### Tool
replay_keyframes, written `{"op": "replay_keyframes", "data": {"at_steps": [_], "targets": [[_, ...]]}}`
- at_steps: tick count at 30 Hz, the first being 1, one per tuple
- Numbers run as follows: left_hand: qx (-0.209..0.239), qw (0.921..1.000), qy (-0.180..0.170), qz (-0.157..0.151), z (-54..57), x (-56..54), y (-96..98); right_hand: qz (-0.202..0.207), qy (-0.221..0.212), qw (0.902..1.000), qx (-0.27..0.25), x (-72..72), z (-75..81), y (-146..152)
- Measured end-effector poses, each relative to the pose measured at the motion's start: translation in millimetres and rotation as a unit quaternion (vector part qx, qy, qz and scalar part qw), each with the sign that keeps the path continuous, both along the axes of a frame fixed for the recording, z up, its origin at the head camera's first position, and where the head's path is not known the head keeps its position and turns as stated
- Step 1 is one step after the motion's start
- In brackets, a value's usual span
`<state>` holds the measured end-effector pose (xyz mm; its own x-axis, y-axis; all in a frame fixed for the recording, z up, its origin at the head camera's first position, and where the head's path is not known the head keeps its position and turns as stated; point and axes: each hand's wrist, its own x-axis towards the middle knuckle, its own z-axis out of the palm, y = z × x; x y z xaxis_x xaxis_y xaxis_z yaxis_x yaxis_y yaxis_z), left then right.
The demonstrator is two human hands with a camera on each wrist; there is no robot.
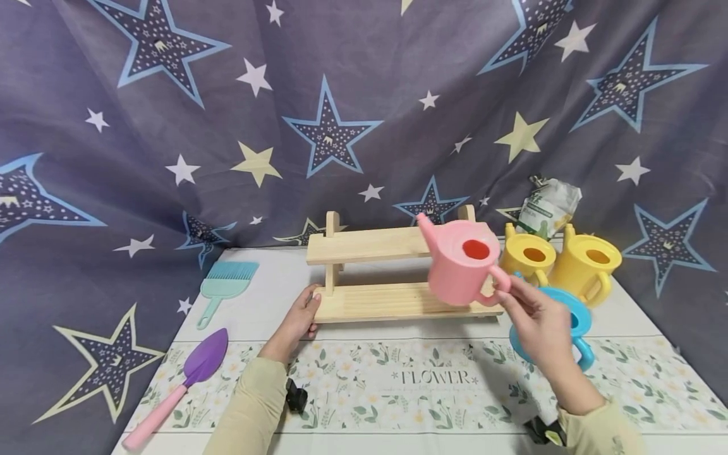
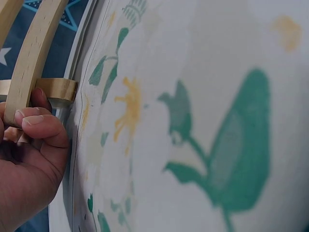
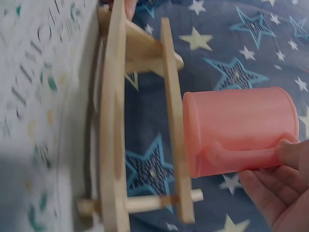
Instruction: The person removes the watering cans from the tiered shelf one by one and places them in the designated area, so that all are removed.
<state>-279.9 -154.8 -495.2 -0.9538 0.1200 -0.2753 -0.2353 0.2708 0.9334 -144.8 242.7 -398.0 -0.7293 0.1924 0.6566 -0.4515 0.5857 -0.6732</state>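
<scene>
A pink watering can point(image 1: 457, 272) hangs in the air before the right end of a two-tier wooden shelf point(image 1: 375, 302). Its handle is pinched between thumb and fingers of my right hand point(image 1: 540, 322); the right wrist view shows the can point(image 3: 241, 128) apart from the camera side of the shelf boards. My left hand point(image 1: 298, 315) grips the left end of the lower board, with thumb and fingers around its edge in the left wrist view point(image 2: 36, 145). Behind my right hand stands a blue watering can point(image 1: 574, 313), partly hidden by that hand.
Two yellow watering cans point(image 1: 588, 268) and a clipped white bag point(image 1: 550, 205) stand at the back right. On the left lie a teal brush point(image 1: 224, 287) and a purple trowel point(image 1: 206, 357) with a pink handle. A starry curtain point(image 1: 364, 126) hangs behind the table.
</scene>
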Motion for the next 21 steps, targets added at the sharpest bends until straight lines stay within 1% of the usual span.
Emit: {"op": "replay_keyframes", "data": {"at_steps": [4, 8, 13, 17, 19, 21], "targets": [[0.001, 1.0, 0.005, 0.0, -0.2, 0.0, -0.8, -0.055, 0.009, 0.9984, 0.01, 7.9, 10.1, 22], [-0.001, 1.0, 0.001, 0.001, -0.2, -0.7, -1.2, -0.117, 0.003, 0.9928, 0.024, 16.6, 21.9, 46], [-0.002, 1.0, 0.001, -0.002, 0.5, -0.3, -0.5, -0.168, 0.021, 0.9855, 0.003, 27.0, 31.6, 79], [0.0, 1.0, 0.003, -0.005, 0.1, 0.1, -0.5, -0.208, 0.029, 0.9777, -0.011, 38.8, 30.9, 105], [0.0, 1.0, 0.005, -0.007, -0.5, -0.3, -0.8, -0.213, 0.031, 0.9764, -0.019, 45.4, 27.0, 116], [0.003, 1.0, 0.005, -0.005, -1.5, -1.2, -1.2, -0.207, 0.036, 0.9773, -0.025, 51.2, 21.4, 125]]}}
